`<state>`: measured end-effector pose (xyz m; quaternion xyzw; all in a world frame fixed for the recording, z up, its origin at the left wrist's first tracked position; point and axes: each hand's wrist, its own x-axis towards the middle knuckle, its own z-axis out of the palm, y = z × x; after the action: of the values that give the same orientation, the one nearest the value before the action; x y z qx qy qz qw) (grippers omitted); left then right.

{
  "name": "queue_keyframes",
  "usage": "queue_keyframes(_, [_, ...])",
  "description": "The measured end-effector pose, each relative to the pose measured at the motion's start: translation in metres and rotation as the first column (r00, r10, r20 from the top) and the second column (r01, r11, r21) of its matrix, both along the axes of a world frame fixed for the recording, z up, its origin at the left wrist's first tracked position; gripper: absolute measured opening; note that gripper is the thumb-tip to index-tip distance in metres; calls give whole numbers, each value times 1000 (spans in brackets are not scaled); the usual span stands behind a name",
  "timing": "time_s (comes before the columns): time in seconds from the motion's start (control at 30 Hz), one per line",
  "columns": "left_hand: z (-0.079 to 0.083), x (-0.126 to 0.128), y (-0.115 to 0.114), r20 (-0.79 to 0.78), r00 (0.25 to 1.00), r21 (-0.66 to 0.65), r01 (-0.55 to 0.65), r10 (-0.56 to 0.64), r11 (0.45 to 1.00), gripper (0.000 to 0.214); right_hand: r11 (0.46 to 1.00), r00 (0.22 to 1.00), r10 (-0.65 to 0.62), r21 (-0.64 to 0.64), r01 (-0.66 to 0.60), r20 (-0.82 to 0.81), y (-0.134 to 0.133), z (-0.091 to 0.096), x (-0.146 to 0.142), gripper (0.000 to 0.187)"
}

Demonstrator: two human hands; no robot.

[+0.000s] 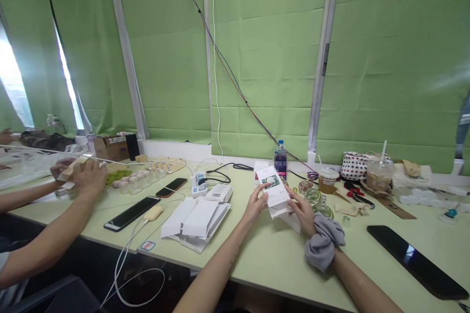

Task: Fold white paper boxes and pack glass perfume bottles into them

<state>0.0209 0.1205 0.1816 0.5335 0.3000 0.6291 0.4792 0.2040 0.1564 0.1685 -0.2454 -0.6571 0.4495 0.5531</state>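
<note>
Both my hands hold a small white box (pixel 274 190) above the pale green table (pixel 271 254). A picture label shows on the box's upper face. My left hand (pixel 256 204) grips its left side with the fingers curled round it. My right hand (pixel 303 212) grips the right side from underneath, and a grey scrunchie (pixel 324 245) sits on that wrist. More white card pieces (pixel 288 217) lie under the box.
A stack of flat white cartons (pixel 198 222) lies to the left. Phones (pixel 131 212) (pixel 171 187), a charger with cables (pixel 198 182), a water bottle (pixel 280 159), drink cups (pixel 379 173) and a dark tablet (pixel 416 260) share the table. Another person's hands (pixel 82 176) work at far left.
</note>
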Motion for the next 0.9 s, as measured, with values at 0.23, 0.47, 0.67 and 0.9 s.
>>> queue_keyframes(0.23, [1, 4, -8, -69, 987, 11, 144, -143, 989, 87, 996, 994, -88, 13, 89, -71, 0, 8, 5, 33])
queue_keyframes(0.47, [-2, 1, -4, -96, 988, 28, 128, -124, 991, 80, 997, 994, -65, -47, 61, -87, 0, 5, 3, 40])
queue_keyframes(0.67, [-3, 1, -3, -103, 990, 41, 99, -94, 994, 75, 997, 995, -25, -75, 18, -95, 0, 4, 2, 38])
queue_keyframes(0.9, [-3, 0, -2, -113, 991, 41, 73, -68, 997, 77, 996, 996, 10, -88, -18, -93, -2, 5, 2, 38])
